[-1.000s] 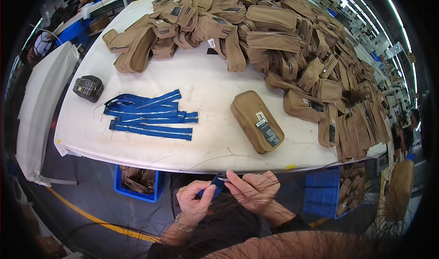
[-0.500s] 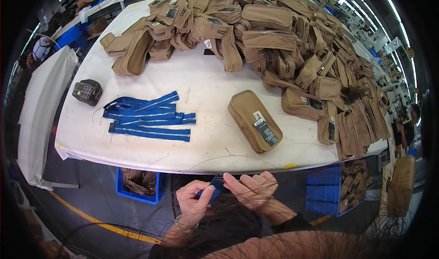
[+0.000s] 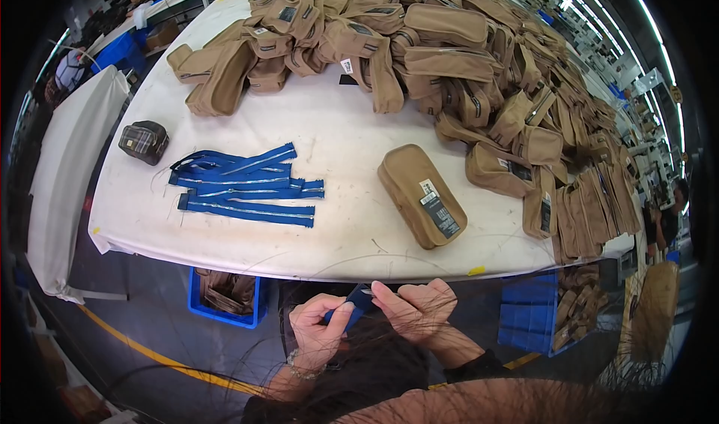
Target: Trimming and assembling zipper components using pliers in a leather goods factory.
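Note:
Below the table's near edge, my left hand [image 3: 318,328] pinches a dark blue zipper strip [image 3: 359,300] between thumb and fingers. My right hand [image 3: 416,309] is closed beside the strip's upper end. A small pale glint shows at its thumb tip, too small to name. On the table, several blue zipper strips [image 3: 255,211] with light teeth lie in an overlapping stack at the left. To their right lies a brown fabric pouch [image 3: 410,177], tilted, with a white and a black label on it.
A large heap of brown pouches [image 3: 442,64] covers the far and right sides of the white table [image 3: 329,240]. A small dark plaid pouch [image 3: 144,141] sits at the left edge. Blue bins [image 3: 260,304] holding brown pieces stand on the floor below.
My right thumb and fingers have shifted slightly at the strip's end, and more of the strip's upper end shows. The left hand keeps its pinch. The view has shifted a little.

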Tool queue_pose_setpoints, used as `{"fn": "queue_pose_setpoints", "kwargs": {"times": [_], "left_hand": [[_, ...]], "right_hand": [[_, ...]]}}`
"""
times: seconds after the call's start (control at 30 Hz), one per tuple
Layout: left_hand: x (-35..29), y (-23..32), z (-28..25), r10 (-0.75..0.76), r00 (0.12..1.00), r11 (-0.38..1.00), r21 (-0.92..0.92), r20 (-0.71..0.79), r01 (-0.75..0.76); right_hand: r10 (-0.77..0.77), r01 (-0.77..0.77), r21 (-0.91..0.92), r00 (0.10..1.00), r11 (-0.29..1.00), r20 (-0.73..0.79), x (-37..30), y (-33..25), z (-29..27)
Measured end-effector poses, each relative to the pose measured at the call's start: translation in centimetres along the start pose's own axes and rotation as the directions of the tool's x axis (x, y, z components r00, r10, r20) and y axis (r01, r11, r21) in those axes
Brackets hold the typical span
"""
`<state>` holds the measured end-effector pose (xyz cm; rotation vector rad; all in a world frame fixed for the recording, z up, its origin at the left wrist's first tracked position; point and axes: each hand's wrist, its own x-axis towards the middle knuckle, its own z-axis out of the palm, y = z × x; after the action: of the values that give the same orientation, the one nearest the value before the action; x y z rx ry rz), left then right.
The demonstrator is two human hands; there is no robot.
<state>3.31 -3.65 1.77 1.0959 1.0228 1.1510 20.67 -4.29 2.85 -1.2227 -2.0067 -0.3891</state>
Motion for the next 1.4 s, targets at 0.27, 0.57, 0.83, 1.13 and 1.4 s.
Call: {"fn": "queue_pose_setpoints", "kwargs": {"times": [0.27,0.57,0.83,1.13,1.4], "left_hand": [[-0.1,0.3,-0.4,-0.026,1.000,0.999,0.032,-0.013,0.026],[-0.1,0.5,-0.2,0.044,0.998,0.997,0.070,-0.049,-0.041],[-0.1,1.5,0.1,0.019,0.999,0.989,0.146,-0.048,-0.012],[-0.1,1.1,-0.1,0.046,0.999,0.990,0.131,-0.002,-0.045],[0.2,0.0,-0.8,0.080,0.996,0.989,0.124,0.047,-0.086]], "right_hand": [[0.038,-0.038,0.010,0.999,0.999,-0.031,0.5,-0.4,-0.1],[0.046,-0.047,-0.008,0.997,0.999,-0.059,0.8,-0.5,-0.4],[0.051,-0.051,-0.002,0.998,0.999,-0.045,0.8,-0.5,-0.3],[0.054,-0.054,-0.009,0.997,0.998,-0.054,1.0,-0.5,-0.5],[0.046,-0.045,0.008,0.998,0.999,-0.040,0.8,-0.3,-0.2]]}}
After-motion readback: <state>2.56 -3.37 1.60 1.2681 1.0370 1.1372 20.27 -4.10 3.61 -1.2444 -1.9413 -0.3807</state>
